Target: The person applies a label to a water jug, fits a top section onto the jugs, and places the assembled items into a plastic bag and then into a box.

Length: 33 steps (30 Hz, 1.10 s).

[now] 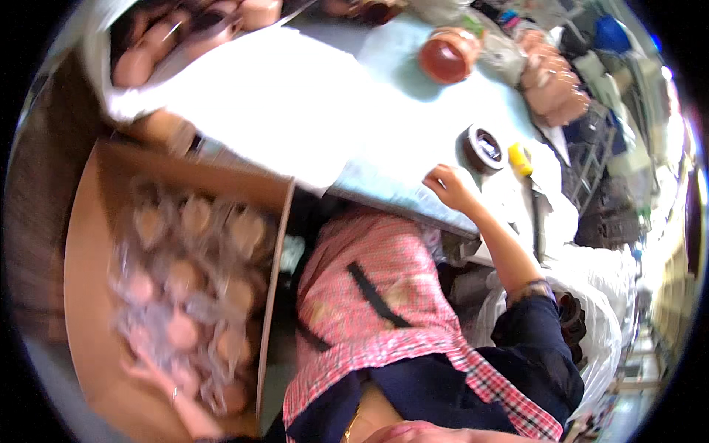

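Note:
My left hand (153, 375) reaches down into a large cardboard box (85, 295), at its near left part. The fingers are smeared by motion, so I cannot make out whether they hold anything. Several round, peach-coloured pieces in clear plastic wrapping (183, 280) sit in rows inside the box, some right beside this hand. Over the front edge of the light blue tabletop (384, 184) is my right hand (452, 187), its fingers curled in with nothing visible in them. A dark ring-shaped roll (484, 148) lies just beyond it, with a small yellow roll (520, 159) alongside.
A white sheet (273, 96) covers the table's left part. At the far left, a container holds several brown and peach round pieces (166, 37). A reddish-brown jar (449, 55) stands farther back, near stacked peach pieces (552, 85). A white plastic bag (602, 310) is at my right.

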{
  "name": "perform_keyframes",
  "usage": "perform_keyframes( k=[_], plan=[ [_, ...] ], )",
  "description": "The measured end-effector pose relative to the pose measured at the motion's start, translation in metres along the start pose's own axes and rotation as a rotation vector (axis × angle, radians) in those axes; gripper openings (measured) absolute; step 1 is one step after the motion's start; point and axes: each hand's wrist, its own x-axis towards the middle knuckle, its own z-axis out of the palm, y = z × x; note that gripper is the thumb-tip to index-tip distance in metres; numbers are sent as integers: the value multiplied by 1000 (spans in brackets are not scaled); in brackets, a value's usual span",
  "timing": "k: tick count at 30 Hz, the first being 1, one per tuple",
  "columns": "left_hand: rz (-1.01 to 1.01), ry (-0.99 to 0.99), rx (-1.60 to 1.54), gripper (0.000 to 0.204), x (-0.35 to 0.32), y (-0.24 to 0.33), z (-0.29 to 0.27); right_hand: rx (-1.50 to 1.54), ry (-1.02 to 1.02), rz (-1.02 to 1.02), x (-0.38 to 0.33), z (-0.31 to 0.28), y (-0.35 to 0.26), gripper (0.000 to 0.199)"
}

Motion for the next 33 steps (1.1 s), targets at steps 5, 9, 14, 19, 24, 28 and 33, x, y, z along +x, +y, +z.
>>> perform_keyframes(
  k=[5, 9, 14, 19, 24, 28, 33],
  plan=[
    [372, -54, -150, 50, 12, 97, 16, -236, 419, 515, 126, -31, 126, 42],
    [485, -61, -87, 47, 8, 197, 32, -297, 752, 791, 202, -56, 229, 65],
    [574, -349, -489, 46, 1, 343, 69, 52, 536, 995, 213, -63, 271, 29],
    [786, -732, -945, 51, -79, 468, 109, 598, 619, 744, 94, -44, 178, 28],
    [298, -1342, -1191, 45, -190, 581, 109, 1443, 602, 582, -84, 0, 43, 34],
    [-91, -1946, -1119, 49, -228, 628, 108, 1082, 490, 500, -176, 34, -23, 50],
    [164, -2134, -1043, 47, -246, 620, 78, 917, 262, 220, -232, 38, -23, 51]
  ],
)
